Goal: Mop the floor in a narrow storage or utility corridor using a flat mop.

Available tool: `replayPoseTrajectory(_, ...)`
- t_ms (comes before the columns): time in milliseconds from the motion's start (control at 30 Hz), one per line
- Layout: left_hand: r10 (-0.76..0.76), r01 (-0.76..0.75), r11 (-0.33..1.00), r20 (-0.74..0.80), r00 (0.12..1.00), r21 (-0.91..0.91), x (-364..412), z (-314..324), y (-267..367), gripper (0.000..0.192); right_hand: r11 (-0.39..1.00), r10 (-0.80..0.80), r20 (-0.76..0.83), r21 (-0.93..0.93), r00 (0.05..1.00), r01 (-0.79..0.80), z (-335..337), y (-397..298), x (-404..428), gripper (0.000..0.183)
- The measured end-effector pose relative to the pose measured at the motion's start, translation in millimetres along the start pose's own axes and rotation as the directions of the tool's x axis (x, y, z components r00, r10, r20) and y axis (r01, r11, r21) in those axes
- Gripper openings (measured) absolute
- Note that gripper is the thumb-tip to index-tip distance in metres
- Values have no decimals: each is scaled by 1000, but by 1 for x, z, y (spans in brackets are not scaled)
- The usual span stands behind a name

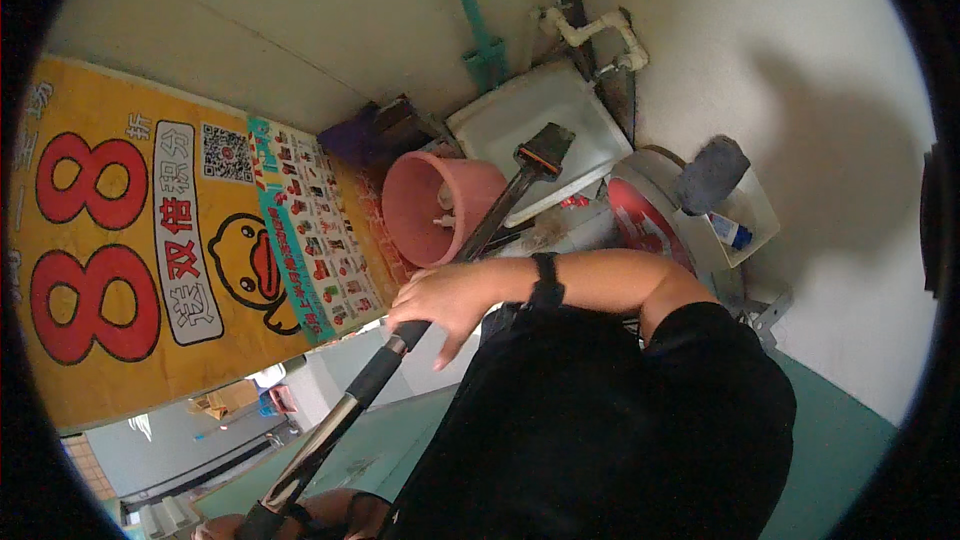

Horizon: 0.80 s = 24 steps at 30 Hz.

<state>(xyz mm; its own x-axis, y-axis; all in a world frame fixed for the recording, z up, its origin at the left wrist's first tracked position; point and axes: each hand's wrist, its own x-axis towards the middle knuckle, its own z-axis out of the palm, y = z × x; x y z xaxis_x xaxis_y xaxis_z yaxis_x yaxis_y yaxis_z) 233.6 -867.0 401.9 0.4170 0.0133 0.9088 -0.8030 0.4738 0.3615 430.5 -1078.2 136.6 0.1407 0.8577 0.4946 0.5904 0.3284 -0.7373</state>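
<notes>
A chrome pole (pixel 322 431) with black sleeves runs from the lower left up towards the utility basin, ending in a flared black head (pixel 546 150) with an orange stripe. My right hand (pixel 442 304), black band at the wrist, lies over the pole's middle with its fingers around it and the thumb standing off. At the bottom edge, my left hand (pixel 217 526) is partly cut off beside the pole's lower black grip, and seems to hold it. Behind the pole is a pink bucket (pixel 409 206), tilted in view, with a pale object inside.
The white basin (pixel 480 116) sits in the corner below white pipes (pixel 592 30) and a green pipe (pixel 469 0). At right, a grey fuzzy head (pixel 712 172) overlaps a pale bin (pixel 761 214) holding a blue-and-white bottle (pixel 729 231). A yellow printed board (pixel 112 105) stands at left.
</notes>
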Motion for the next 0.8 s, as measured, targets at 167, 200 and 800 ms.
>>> replayPoseTrajectory(167, -56, 57, 998, 37, 998, -1, 17, 13, -12, 20, 972, 206, -73, -103, 976, -212, 7, -11, 7, 26)
replayPoseTrajectory(200, -63, 63, 998, 41, 997, 1, 19, 15, -14, 20, 958, 246, -78, -129, 966, -254, 6, -17, 4, 26)
replayPoseTrajectory(800, -59, 56, 996, 37, 998, 69, 29, 7, -22, 29, 899, 291, -370, -209, 882, -385, 7, -21, -9, 28)
